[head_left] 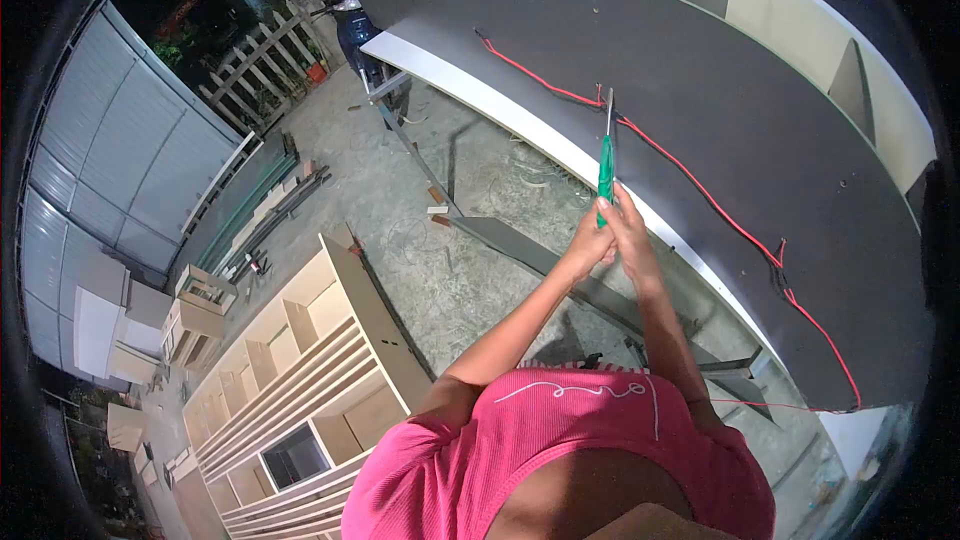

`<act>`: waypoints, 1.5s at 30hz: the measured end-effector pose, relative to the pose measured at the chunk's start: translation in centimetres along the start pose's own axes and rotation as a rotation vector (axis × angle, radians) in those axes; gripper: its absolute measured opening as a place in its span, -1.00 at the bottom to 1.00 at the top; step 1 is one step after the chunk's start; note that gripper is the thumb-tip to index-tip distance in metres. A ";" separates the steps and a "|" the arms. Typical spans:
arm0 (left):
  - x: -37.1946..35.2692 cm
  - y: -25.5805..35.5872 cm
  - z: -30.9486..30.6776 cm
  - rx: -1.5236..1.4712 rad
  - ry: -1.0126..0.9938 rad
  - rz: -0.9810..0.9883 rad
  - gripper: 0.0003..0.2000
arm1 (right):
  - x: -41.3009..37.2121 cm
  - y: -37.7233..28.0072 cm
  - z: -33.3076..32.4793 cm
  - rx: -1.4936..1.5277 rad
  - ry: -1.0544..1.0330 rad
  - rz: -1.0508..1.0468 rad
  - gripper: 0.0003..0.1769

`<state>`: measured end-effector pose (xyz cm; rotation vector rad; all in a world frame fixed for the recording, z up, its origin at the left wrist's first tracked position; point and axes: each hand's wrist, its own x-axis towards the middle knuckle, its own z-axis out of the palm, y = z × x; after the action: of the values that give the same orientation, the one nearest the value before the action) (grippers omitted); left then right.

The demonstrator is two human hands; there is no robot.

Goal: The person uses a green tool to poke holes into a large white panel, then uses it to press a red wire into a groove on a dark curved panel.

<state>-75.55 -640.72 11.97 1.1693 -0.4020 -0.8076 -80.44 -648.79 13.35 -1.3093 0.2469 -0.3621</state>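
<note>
My left hand (585,243) and my right hand (628,227) are closed together around the lower end of a green-handled screwdriver (605,170). Its metal shaft points away from me over a large dark curved panel (720,90). The tip overlaps a spot where red and black wires meet on the panel. Red wire (700,185) runs along the surface in sections, with short twisted ends sticking up at the joints. A white edge strip (500,105) borders the panel on my side, just beyond my hands. My fingers partly hide the handle's end.
Metal legs and a grey beam (510,240) support the panel close in front of me. To the left lies a large wooden shelf unit (300,370) on the concrete floor (480,310). Farther back are stacked boards (270,215), a picket fence (265,70) and a parked motorbike (355,30).
</note>
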 end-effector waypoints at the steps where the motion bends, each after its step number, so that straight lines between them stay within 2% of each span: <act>1: 0.2 0.2 0.1 0.002 0.003 0.002 -0.89 | 0.1 -0.4 0.0 -0.002 0.000 0.007 -0.32; 3: 0.7 0.1 0.0 0.002 0.007 0.009 -0.92 | 0.3 -0.6 -0.1 -0.006 -0.005 0.012 -0.32; 5: 1.5 -0.7 -0.5 0.001 -0.017 0.023 -0.85 | 0.7 -0.4 -0.5 -0.024 -0.047 -0.024 -0.30; 9: 1.3 -0.7 -0.4 0.016 0.016 0.017 -0.85 | 1.2 0.4 -0.7 -0.009 -0.072 -0.023 -0.28; 12: 0.6 -1.5 -0.6 -0.048 0.037 0.023 -0.85 | 0.5 0.3 -0.5 -0.089 -0.070 0.039 -0.24; 15: -0.3 -3.7 -1.5 -0.060 0.048 -0.003 -0.81 | 0.3 3.2 -1.1 -0.185 -0.085 0.204 -0.15; 17: -0.9 -4.9 -1.5 -0.099 0.139 -0.100 -0.75 | -0.4 4.3 -1.3 -0.159 -0.054 0.232 -0.15; 21: 0.1 -5.8 -2.2 -0.104 0.074 -0.157 -0.71 | 0.1 5.0 -2.0 -0.065 -0.039 0.343 -0.17; 24: 1.4 -6.2 -2.4 -0.087 0.067 -0.157 -0.70 | 0.9 5.8 -2.3 -0.040 0.016 0.330 -0.19; 26: 1.6 -6.8 -2.7 -0.138 0.069 -0.147 -0.69 | 1.0 6.0 -2.6 -0.001 -0.054 0.293 -0.20; 27: 1.4 -6.7 -2.7 -0.148 0.048 -0.146 -0.68 | 1.2 6.9 -2.9 -0.018 -0.021 0.258 -0.21; 29: 1.7 -7.3 -2.7 -0.130 0.076 -0.157 -0.69 | 0.7 5.3 -1.8 -0.061 0.009 0.255 -0.24; 30: 1.6 -7.0 -2.8 -0.109 0.074 -0.190 -0.70 | 0.5 4.9 -1.5 -0.068 -0.022 0.255 -0.24; 37: 0.0 -4.5 -1.1 -0.090 0.068 -0.107 -0.80 | 0.4 5.5 -2.3 -0.135 -0.043 0.220 -0.28; 40: -0.2 -4.9 -0.8 -0.078 0.111 -0.147 -0.80 | -0.2 5.2 -2.5 -0.086 -0.085 0.276 -0.26; 43: -0.9 -5.5 -0.8 -0.066 0.072 -0.147 -0.79 | -1.2 5.8 -2.4 -0.059 -0.021 0.288 -0.27; 45: -1.7 -5.6 -1.1 -0.050 0.046 -0.110 -0.78 | -1.5 7.2 -1.9 0.097 0.029 0.218 -0.30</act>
<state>-77.90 -639.68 6.62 1.1691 -0.2796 -0.8798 -81.71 -648.37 5.90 -1.1698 0.3885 -0.2061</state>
